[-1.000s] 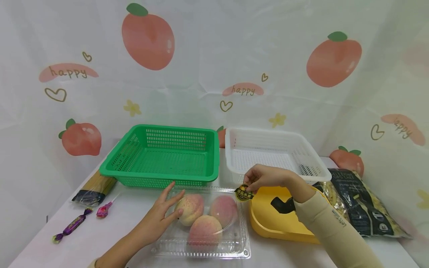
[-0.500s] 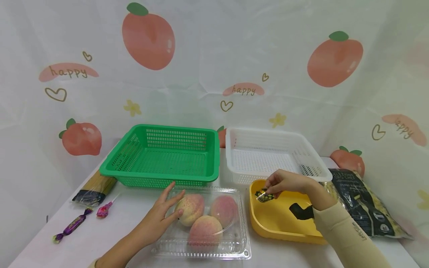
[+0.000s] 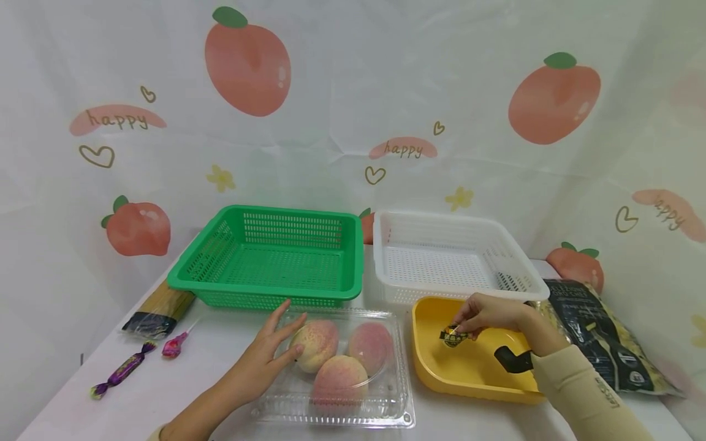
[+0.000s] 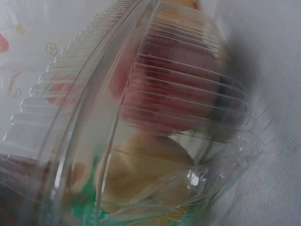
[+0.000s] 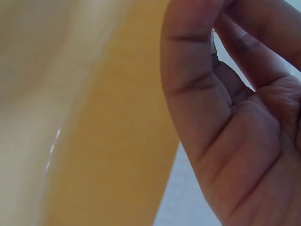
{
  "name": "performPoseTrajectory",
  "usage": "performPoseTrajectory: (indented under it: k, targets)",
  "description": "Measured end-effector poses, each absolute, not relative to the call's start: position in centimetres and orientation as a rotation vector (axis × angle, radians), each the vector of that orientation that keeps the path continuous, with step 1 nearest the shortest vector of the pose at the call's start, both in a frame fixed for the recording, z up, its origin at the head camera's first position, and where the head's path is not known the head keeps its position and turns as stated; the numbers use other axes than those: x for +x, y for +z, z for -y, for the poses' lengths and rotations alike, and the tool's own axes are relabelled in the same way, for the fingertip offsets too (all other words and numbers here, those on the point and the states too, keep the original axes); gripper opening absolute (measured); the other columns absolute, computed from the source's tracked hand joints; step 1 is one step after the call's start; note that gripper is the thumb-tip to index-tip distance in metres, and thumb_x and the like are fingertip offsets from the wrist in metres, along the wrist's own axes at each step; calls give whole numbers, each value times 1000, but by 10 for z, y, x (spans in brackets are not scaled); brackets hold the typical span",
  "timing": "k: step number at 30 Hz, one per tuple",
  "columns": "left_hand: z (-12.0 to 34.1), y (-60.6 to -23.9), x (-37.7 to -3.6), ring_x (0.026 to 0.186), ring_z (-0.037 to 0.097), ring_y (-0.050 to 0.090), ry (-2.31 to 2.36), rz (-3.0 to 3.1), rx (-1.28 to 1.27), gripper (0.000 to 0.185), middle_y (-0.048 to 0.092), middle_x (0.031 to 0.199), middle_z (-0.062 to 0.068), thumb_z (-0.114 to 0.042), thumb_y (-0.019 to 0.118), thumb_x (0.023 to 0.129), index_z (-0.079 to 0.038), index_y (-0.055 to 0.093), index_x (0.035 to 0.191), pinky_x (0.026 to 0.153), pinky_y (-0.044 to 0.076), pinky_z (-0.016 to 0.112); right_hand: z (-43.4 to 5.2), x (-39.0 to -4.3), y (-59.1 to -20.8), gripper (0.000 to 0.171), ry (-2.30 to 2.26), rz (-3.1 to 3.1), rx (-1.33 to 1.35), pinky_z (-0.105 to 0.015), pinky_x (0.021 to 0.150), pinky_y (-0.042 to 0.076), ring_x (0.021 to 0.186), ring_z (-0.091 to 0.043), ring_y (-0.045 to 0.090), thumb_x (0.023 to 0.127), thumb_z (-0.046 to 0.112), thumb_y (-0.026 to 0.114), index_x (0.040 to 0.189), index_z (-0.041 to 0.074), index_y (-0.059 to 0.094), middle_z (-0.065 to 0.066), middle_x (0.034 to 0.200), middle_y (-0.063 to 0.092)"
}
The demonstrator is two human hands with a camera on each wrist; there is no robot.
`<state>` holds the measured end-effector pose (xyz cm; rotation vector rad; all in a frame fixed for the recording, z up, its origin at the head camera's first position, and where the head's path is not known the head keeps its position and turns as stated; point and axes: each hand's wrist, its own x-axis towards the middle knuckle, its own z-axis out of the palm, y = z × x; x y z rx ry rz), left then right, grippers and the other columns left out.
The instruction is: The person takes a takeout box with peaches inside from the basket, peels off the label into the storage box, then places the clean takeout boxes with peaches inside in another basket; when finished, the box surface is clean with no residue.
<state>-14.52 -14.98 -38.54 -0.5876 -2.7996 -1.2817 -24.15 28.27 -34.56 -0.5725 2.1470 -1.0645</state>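
Note:
A black-and-gold sticker (image 3: 453, 335) is pinched between the thumb and fingers of my right hand (image 3: 491, 315), inside or just above the yellow basin (image 3: 469, 389). In the right wrist view the curled fingers (image 5: 188, 75) stand beside the basin's blurred yellow wall; the sticker is hidden there. Spread fingers of my left hand (image 3: 256, 367) rest on the left side of a clear plastic clamshell box (image 3: 405, 398). Three peaches (image 3: 340, 378) lie inside it under the lid. Close up, the left wrist view has the box's ribbed side (image 4: 178, 94).
A green basket (image 3: 265, 294) and a white basket (image 3: 458, 291) stand at the back. To the left lie a pack of noodles (image 3: 157, 309), a lollipop (image 3: 173, 346) and a purple wrapped candy (image 3: 124, 370). A black pasta bag (image 3: 598, 337) lies at right.
My right hand has carried the sticker rightward from above the clamshell box's corner to the yellow basin, then lower. The left hand has stayed on the box.

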Motion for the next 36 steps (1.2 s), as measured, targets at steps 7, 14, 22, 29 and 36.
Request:
performPoseTrajectory:
  k: [7,14,22,29,36]
  targets:
    - [149,-385,-145,137,51,16,-1277,2799,-589,53,9,155,18,-34,50,96,-9,40,142,96,26,73,-290,-241,-350,26,-1004,-2195,-562,-19,62,52,66,-4,56,88,11,63,101,-10,65,-4,82,67]
    - [150,-385,-145,137,51,15,-1287,2807,-584,53,8,156,17,-35,50,96,-9,40,141,97,25,73,-291,-243,-359,18,-987,-2187,-539,-19,58,47,66,-6,53,87,9,62,93,-7,58,1,76,60]
    - [149,-385,-145,137,50,14,-1300,2806,-581,54,8,156,16,-35,50,96,-10,40,142,97,25,73,-288,-244,-363,19,-976,-2174,-568,-20,58,45,67,-7,52,89,9,59,94,-9,59,-2,82,63]
    - [150,-385,-145,137,51,14,-1304,2805,-577,53,8,156,16,-35,50,96,-10,40,142,97,24,73,-287,-245,-367,21,-1015,-2144,-522,-24,64,54,76,-11,61,91,10,58,99,-9,62,-8,92,67]
    - [150,-384,-144,137,50,16,-1313,2795,-588,53,9,156,17,-34,51,95,-9,41,141,98,25,72,-287,-242,-368,21,-1015,-2186,-450,-30,68,57,79,-15,64,90,7,58,105,-5,65,-11,97,68]
